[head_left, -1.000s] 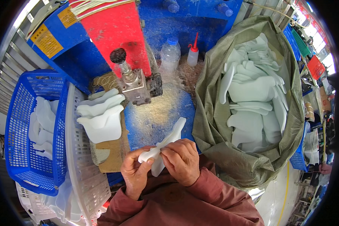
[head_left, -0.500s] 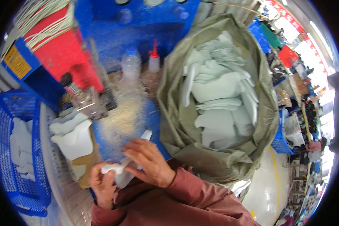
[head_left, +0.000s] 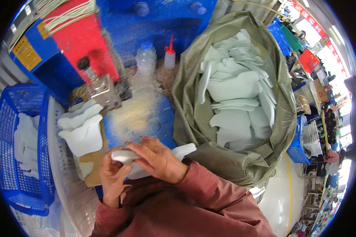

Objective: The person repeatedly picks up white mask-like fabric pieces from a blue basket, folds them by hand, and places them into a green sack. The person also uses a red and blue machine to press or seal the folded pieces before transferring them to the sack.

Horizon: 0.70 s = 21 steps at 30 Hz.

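The white piece [head_left: 137,171] is held between both hands, low in front of the red sleeves, just off the near edge of the blue board [head_left: 165,125]. Compared with half a second ago, its long end is swung round — it now points rightward, past the right hand [head_left: 158,160], rather than up over the board. The short, thick end is pinched by the left hand [head_left: 113,177], thumb on the near side and fingers behind. The right-hand fingers are bent and laid across the middle, tips close to the left hand; whether the piece is gripped there cannot be told (the palm side is hidden).

The change is read as a turn in the hands — a new side presented, nothing yet put down.

No change is noted around it: pale dust [head_left: 130,120] is spread on the board, a stack of white pieces [head_left: 85,138] is left beside the metal clamp [head_left: 105,94], and more pieces [head_left: 234,86] are heaped in the green bag [head_left: 187,106].
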Available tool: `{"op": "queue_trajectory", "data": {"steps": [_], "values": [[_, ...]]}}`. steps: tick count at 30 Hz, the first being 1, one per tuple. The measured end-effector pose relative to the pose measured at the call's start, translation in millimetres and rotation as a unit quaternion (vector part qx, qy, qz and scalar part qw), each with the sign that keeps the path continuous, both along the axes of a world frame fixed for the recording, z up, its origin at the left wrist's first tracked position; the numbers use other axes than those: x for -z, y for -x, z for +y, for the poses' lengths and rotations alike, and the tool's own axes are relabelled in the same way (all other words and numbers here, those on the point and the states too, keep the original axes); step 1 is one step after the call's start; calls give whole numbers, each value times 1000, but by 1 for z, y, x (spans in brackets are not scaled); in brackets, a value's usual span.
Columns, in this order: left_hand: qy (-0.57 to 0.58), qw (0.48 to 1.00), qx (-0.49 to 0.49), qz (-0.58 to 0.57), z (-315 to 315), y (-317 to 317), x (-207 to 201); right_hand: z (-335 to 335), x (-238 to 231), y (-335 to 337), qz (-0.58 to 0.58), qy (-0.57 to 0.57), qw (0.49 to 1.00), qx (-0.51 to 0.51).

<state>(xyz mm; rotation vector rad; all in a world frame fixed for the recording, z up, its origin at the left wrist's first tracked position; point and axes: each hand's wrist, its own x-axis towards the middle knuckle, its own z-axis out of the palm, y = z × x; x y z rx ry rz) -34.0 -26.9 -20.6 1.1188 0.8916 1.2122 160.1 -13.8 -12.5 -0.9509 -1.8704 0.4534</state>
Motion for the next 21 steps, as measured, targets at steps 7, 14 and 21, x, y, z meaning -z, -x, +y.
{"op": "queue_trajectory", "data": {"steps": [7,14,21], "values": [[80,992,-84,-54,16,-4,27,-23,-50,-45,-107,63,984,125],[186,971,-99,-115,16,0,65,-76,-30,-62,8,173,963,207],[179,973,-133,67,10,-4,91,-73,24,-15,-166,72,981,63]]}}
